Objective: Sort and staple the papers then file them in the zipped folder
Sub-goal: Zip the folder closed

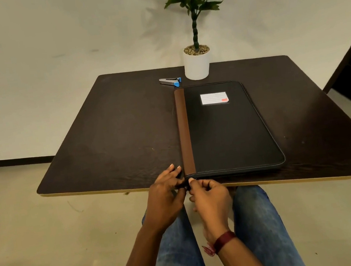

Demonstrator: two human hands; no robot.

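Note:
A black zipped folder (225, 130) with a brown spine strip and a white label lies closed on the dark table (114, 136), its near edge at the table's front. At the folder's near left corner my right hand (208, 197) pinches the zipper pull between thumb and forefinger. My left hand (167, 196) sits beside it, fingers curled on the dark end of the zipper at the same corner. A stapler (170, 81) with blue ends lies at the back of the table. No papers are in sight.
A white pot with a green plant (197, 64) stands at the table's far edge, just behind the folder and right of the stapler. My knees in blue jeans are under the table's front edge. A white scrap lies on the floor at far left.

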